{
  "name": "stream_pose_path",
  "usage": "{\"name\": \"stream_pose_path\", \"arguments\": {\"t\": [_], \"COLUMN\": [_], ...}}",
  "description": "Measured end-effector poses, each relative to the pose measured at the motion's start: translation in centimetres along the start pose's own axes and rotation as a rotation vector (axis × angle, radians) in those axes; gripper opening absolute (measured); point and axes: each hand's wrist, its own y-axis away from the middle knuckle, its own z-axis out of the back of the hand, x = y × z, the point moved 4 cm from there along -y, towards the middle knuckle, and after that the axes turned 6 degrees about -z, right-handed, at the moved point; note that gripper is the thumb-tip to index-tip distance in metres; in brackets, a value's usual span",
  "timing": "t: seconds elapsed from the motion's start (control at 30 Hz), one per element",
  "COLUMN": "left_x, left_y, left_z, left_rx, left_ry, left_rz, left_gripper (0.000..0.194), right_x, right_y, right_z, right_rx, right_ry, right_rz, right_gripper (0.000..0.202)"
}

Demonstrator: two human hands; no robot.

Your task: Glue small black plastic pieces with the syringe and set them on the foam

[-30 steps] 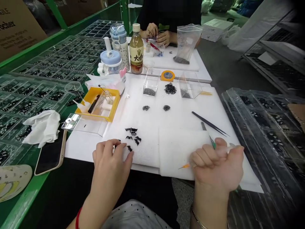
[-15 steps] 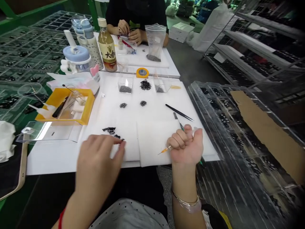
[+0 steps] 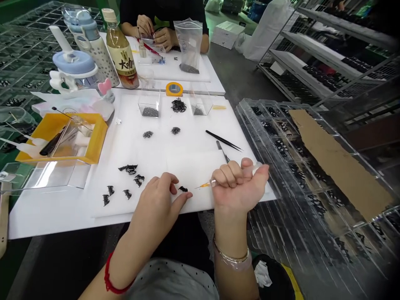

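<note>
Above the front of the white foam board (image 3: 193, 162), my left hand (image 3: 159, 200) has a small black bat-shaped piece (image 3: 183, 189) between its thumb and fingertips. My right hand (image 3: 237, 183), turned palm up, is wrapped round a clear syringe (image 3: 213, 182); its orange needle tip (image 3: 204, 185) points left at that piece, a short gap away. Most of the syringe barrel is hidden by my fingers. Several more black bat-shaped pieces (image 3: 127, 194) lie to the left of my left hand, some bunched together. Black tweezers (image 3: 223, 140) rest beyond my right hand.
Small heaps of dark rings (image 3: 176, 131), clear boxes (image 3: 150, 111) and a yellow tape roll (image 3: 174, 89) are farther back. A yellow tray (image 3: 100, 137), a drink bottle (image 3: 121, 54) and cups stand left. Compartment trays (image 3: 265, 112) flank the right. A co-worker's hands (image 3: 164, 37) work opposite.
My left hand has moved right with a black piece, towards the needle tip. More pieces on the left are uncovered. The whole view has shifted, so the table appears farther left.
</note>
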Motion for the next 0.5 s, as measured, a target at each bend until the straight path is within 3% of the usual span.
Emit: {"name": "stream_pose_path", "arguments": {"t": [0.2,0.33,0.5], "left_x": [-1.2,-0.8,-0.2], "left_y": [0.5,0.7,0.5], "left_z": [-1.0,-0.6,-0.2], "left_rx": [-0.067,-0.035,0.0], "left_ry": [-0.051,0.039,0.114], "left_rz": [0.047,0.021,0.033], "left_gripper": [0.008,0.008,0.009], "right_x": [-0.3,-1.5,-2.3], "right_y": [-0.3,-0.7,-0.8], "right_z": [-1.2,-1.1,-0.5], "right_rx": [-0.063,-0.058,-0.101], "right_ry": [0.077,0.17,0.199], "right_rz": [0.014,-0.089,-0.092], "right_gripper": [0.061,0.062,0.061]}}
